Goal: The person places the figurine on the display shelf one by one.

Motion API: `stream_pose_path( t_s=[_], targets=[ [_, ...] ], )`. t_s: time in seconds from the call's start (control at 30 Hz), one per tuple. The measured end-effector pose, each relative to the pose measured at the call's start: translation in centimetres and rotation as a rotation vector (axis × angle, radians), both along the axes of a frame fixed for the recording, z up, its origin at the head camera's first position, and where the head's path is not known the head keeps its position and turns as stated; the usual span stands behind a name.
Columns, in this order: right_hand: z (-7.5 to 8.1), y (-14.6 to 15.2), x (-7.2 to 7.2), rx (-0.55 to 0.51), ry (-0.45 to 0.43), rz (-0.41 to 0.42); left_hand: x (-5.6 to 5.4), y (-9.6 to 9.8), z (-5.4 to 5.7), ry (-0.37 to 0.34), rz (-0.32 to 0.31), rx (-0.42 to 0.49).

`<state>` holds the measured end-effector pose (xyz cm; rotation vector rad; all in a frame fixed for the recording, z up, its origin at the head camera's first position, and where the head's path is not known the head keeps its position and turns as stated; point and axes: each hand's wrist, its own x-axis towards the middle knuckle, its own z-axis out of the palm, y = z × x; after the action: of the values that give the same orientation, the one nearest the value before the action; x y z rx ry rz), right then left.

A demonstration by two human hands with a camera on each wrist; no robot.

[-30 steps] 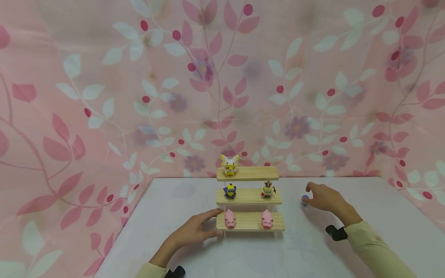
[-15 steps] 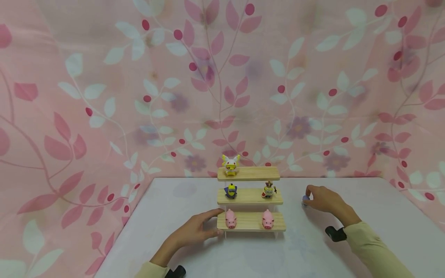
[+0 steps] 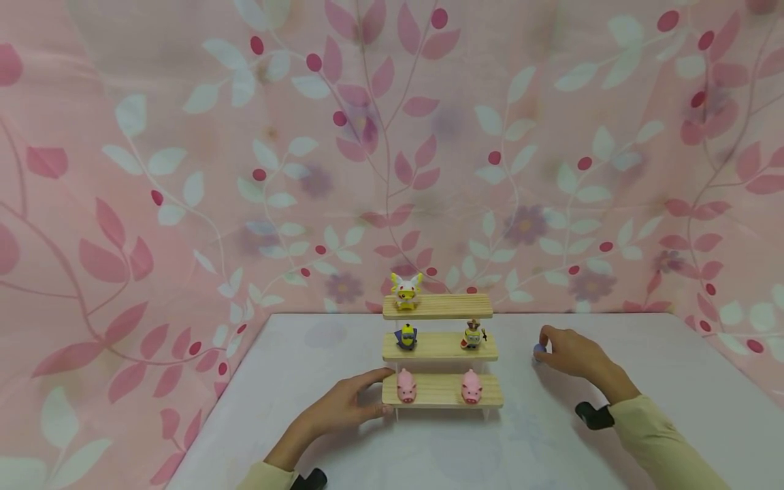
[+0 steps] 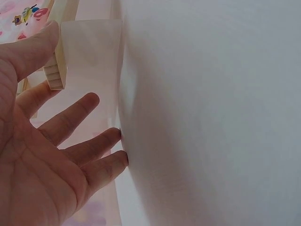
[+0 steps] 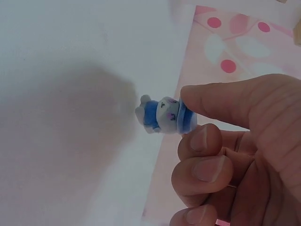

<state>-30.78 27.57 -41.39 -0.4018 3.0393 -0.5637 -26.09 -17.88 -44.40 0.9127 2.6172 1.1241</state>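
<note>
A three-tier wooden display shelf (image 3: 437,391) stands in the middle of the table. My left hand (image 3: 343,406) holds the left end of its lowest board; in the left wrist view the thumb and index finger lie on either side of that board (image 4: 58,70), the other fingers spread. To the right of the shelf, my right hand (image 3: 576,350) pinches a small figurine (image 5: 162,114) by its pale blue hat between thumb and index finger. It has a white face and a blue body. In the head view the hand partly hides the figurine (image 3: 539,352).
Two pink pig figurines (image 3: 406,386) sit on the lowest board. A caped yellow figurine (image 3: 406,337) and a crowned one (image 3: 472,335) stand on the middle board. A yellow-and-white figurine (image 3: 405,292) is at the top left. Behind the white table (image 3: 294,354) hangs a floral cloth (image 3: 380,170).
My right thumb and index finger have closed on the figurine's hat; a second ago they were apart around it. The left hand stays at the shelf.
</note>
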Motion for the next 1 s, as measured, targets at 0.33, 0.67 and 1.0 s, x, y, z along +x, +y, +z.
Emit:
stream_pose_path(
  t_s=[0.33,0.67,1.0],
  targets=[
    [1.4,-0.7,1.3,-0.017,0.069,-0.001,-0.1,-0.1,0.0,0.002,-0.004,-0.003],
    [3.9,-2.1,3.5,-0.052,0.153,0.018,0.1,-0.1,-0.1,0.005,-0.001,-0.006],
    [7.0,-3.5,5.2,-0.045,0.266,0.021,0.1,-0.1,0.0,0.016,-0.008,-0.001]
  ],
)
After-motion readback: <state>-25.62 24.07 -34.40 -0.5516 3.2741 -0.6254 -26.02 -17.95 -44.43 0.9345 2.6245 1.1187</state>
